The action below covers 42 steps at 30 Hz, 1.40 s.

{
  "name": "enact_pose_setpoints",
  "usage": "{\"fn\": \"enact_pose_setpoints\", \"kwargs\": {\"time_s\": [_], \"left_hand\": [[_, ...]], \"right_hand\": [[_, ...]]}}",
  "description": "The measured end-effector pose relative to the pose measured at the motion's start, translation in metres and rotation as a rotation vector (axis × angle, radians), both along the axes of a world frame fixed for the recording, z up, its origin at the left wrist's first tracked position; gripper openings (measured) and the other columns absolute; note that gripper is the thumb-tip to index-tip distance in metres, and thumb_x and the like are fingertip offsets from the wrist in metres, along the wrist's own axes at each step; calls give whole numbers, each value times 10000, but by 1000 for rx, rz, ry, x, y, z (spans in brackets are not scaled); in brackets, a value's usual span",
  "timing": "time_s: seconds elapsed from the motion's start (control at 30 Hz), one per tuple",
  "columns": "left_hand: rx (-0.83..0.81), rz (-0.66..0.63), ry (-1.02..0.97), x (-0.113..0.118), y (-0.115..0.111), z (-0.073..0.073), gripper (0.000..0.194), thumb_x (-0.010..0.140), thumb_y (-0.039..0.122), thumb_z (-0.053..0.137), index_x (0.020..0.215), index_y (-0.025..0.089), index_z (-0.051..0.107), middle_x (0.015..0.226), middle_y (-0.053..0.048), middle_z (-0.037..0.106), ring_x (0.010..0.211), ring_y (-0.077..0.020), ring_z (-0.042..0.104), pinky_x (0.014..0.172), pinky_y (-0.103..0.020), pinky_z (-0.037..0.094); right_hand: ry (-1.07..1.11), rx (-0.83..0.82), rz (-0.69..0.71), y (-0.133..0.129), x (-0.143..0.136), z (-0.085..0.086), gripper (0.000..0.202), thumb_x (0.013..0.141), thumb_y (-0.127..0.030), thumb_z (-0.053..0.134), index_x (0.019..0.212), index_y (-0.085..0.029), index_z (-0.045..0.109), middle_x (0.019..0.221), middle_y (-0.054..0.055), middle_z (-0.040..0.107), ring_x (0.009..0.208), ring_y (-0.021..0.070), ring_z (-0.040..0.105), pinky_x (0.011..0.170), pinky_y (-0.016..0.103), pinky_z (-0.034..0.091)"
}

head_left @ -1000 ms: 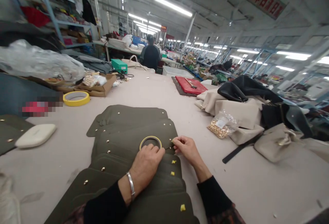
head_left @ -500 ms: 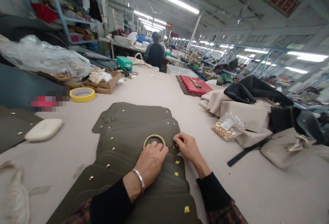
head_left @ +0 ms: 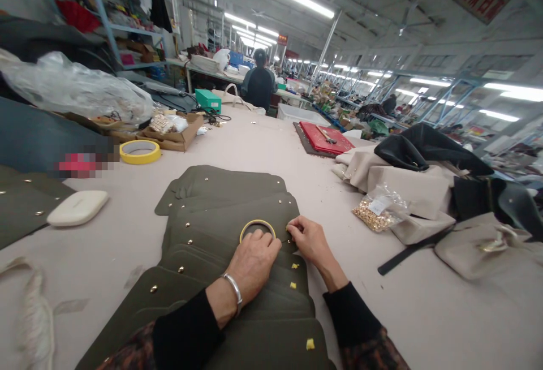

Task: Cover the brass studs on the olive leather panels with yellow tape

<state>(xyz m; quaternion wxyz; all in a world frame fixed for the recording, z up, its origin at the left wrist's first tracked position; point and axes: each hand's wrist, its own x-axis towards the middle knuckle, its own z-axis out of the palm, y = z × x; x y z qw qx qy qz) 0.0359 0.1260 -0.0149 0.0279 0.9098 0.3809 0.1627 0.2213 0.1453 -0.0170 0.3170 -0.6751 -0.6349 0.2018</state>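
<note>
Overlapping olive-green leather-like panels (head_left: 229,206) lie in a stack down the table, with gold studs along their left side. My left hand (head_left: 255,261), a silver bangle at its wrist, is closed on a narrow roll of yellow tape (head_left: 257,223) resting on the panels. Its palm hides part of the roll. At the stack's right edge my right hand (head_left: 309,240) pinches a small bit of yellow tape (head_left: 287,228) near a stud. Small yellow tape pieces (head_left: 293,285) stick to the panels nearer me.
To the left are a white rounded case (head_left: 78,208), a wider yellow tape roll (head_left: 139,151) and a cardboard tray (head_left: 182,137). On the right lie a bag of gold studs (head_left: 377,210) and beige bag parts (head_left: 411,186). A hammer rests on a red board (head_left: 324,138). One person (head_left: 259,84) sits beyond.
The view has shifted slightly. Both hands stay at nearly the same places on the panels, and a bit of yellow now shows at my right fingertips.
</note>
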Motion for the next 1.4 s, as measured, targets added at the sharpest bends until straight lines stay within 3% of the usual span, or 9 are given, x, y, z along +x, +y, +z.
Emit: {"fn": "enact_pose_setpoints", "kwargs": {"time_s": [0.1, 0.27, 0.4, 0.57, 0.77, 0.93, 1.07, 1.23, 1.4], "left_hand": [[7, -3, 2, 0, 0, -1, 127, 911, 162, 437, 864, 183, 554, 852, -59, 546, 813, -228, 472, 701, -356, 403], [-5, -12, -3, 0, 1, 4, 136, 914, 162, 422, 867, 180, 548, 845, -60, 550, 804, -225, 474, 714, -365, 405], [-29, -25, -18, 0, 2, 8, 139, 915, 160, 415, 869, 173, 546, 842, -64, 550, 804, -220, 475, 714, -361, 412], [-43, -46, -48, 0, 3, 8, 144, 923, 162, 404, 871, 167, 539, 848, -57, 544, 817, -203, 480, 727, -331, 427], [14, -90, -97, -1, 0, 10, 166, 935, 171, 376, 869, 166, 528, 846, -51, 534, 789, -187, 481, 703, -306, 424], [33, -160, -219, -4, -1, 11, 220, 956, 181, 326, 846, 165, 516, 810, -37, 518, 751, -171, 483, 685, -291, 412], [54, -204, -339, -6, -1, 13, 229, 966, 189, 311, 856, 161, 511, 794, -29, 507, 732, -153, 485, 661, -263, 400], [55, -238, -414, -8, -3, 17, 211, 962, 181, 326, 855, 161, 507, 776, -24, 500, 699, -139, 482, 635, -244, 400], [26, -261, -466, -12, -6, 18, 179, 956, 182, 350, 887, 166, 514, 801, -31, 516, 718, -140, 504, 657, -244, 430]], "right_hand": [[-50, -13, -24, 3, 1, 3, 343, 761, -261, 580, 1094, -183, 554, 582, -38, 623, 565, 156, 593, 597, 258, 431], [-110, 118, -106, -7, 8, 6, 192, 830, -365, 552, 899, -191, 593, 657, 4, 636, 619, 169, 599, 618, 270, 438], [-224, 284, 95, -17, 9, 7, 179, 891, -252, 459, 866, -185, 623, 841, 52, 659, 780, 170, 607, 747, 267, 447], [-462, 120, 192, -6, -4, 9, 208, 871, -161, 446, 868, -163, 654, 868, 92, 666, 850, 194, 609, 806, 282, 428], [-341, -71, -29, 14, -5, 11, 145, 804, -237, 559, 748, -188, 683, 746, 36, 705, 734, 170, 650, 688, 245, 442], [-182, -34, -178, 12, 6, 4, 338, 735, -343, 656, 1013, -153, 642, 915, 65, 691, 857, 182, 633, 762, 260, 450], [1, -107, -186, 15, 12, 3, 400, 659, -356, 711, 1000, -156, 650, 768, 26, 664, 750, 175, 611, 709, 269, 440], [147, -158, -154, 19, 11, 15, 195, 640, -325, 697, 678, -146, 630, 581, -31, 577, 546, 102, 521, 517, 203, 377], [252, -152, -110, -11, 9, 27, 217, 676, -331, 653, 597, -161, 546, 488, -72, 476, 465, 60, 417, 458, 177, 311]]}}
